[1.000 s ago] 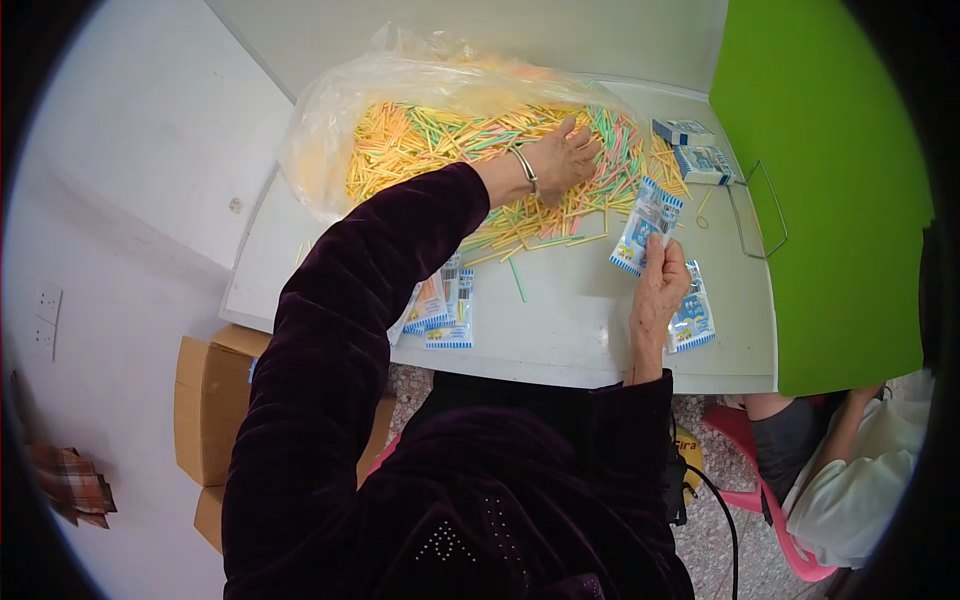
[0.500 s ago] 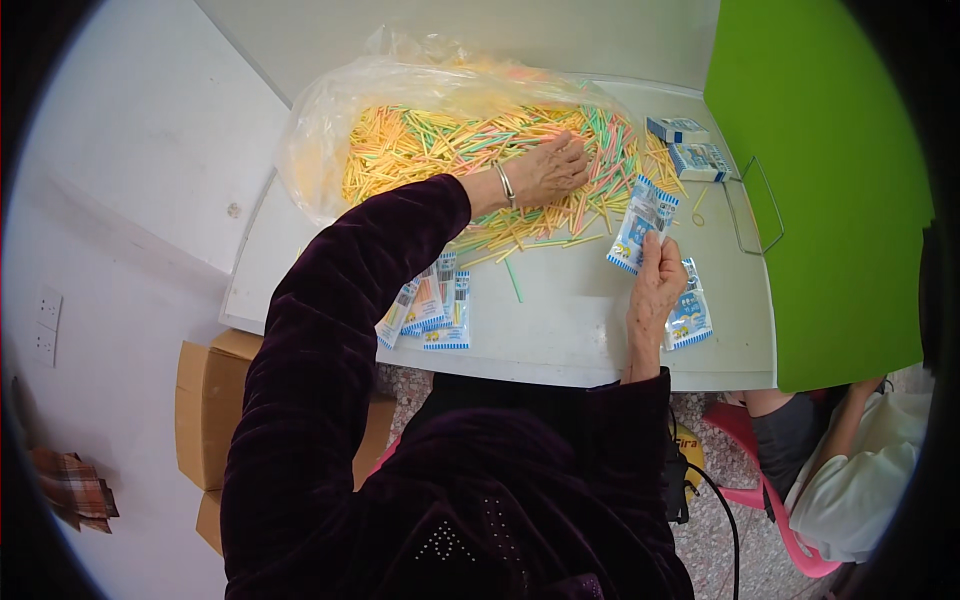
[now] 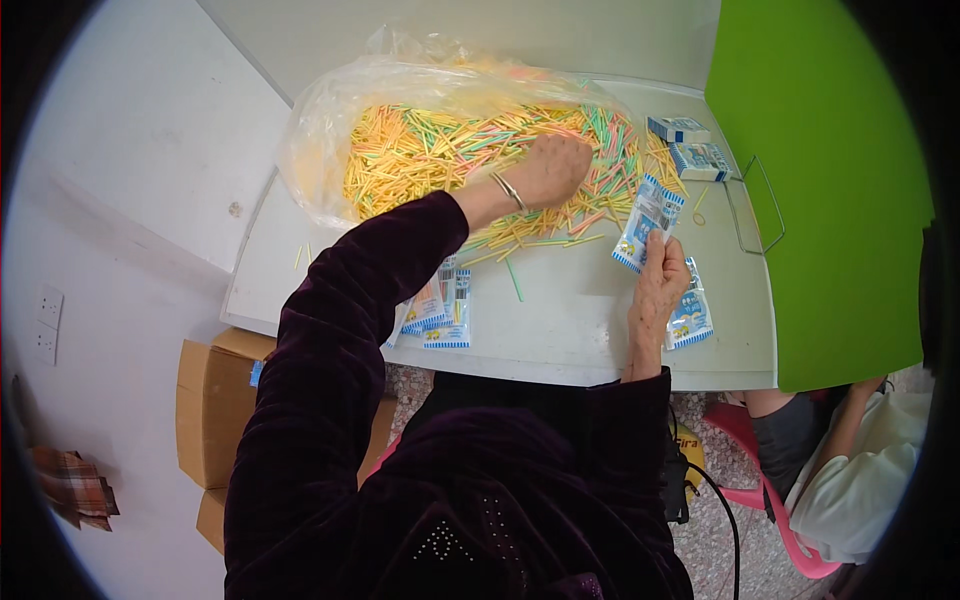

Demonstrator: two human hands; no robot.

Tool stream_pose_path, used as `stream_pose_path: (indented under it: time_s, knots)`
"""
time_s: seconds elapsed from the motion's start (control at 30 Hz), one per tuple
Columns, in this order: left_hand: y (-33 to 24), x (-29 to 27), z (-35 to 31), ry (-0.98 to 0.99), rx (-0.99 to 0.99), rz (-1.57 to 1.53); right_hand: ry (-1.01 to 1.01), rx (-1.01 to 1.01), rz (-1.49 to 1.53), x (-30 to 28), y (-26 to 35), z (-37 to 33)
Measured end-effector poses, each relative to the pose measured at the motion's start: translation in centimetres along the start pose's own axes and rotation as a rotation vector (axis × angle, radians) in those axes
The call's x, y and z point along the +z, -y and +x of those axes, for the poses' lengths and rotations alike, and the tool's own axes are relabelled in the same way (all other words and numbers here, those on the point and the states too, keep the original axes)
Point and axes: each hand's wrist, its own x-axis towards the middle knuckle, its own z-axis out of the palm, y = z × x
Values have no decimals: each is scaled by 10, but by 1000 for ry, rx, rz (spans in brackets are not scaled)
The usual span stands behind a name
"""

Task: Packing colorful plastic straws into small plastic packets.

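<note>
A heap of thin pastel sticks [image 3: 420, 150], yellow, orange, pink and green, lies in an opened clear plastic bag [image 3: 315, 140] on the white table. Over the right part of the heap, my left hand [image 3: 556, 172] is curled closed, knuckles up. Its fingertips are turned down and hidden, so what they hold does not show. My right hand [image 3: 660, 285] pinches a small blue-and-white packet [image 3: 640, 240] between thumb and fingers, tilted just above the table. Another such packet [image 3: 690, 315] lies partly behind that hand.
Several filled packets [image 3: 447, 315] lie near the front edge, partly behind my left sleeve. Two small blue-and-white boxes [image 3: 698, 160] and a wire stand [image 3: 755, 205] are at right, beside a green partition [image 3: 820, 200]. Below left is a cardboard box [image 3: 215, 395]; a seated person [image 3: 865, 470] is at right.
My left hand has gone from flatter, extended fingers to a closed curl over the sticks. The left forearm has shifted slightly. My right hand and its packet have barely moved.
</note>
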Motion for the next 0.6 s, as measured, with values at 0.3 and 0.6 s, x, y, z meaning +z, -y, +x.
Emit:
stream_pose_path:
  time_s: [0.3,0.6]
  knots:
    - [-38,-6,-27,231,-120,19,7,26,30,1,0,-1]
    - [-30,10,-17,183,-72,78,12,20,59,-2,-3,-1]
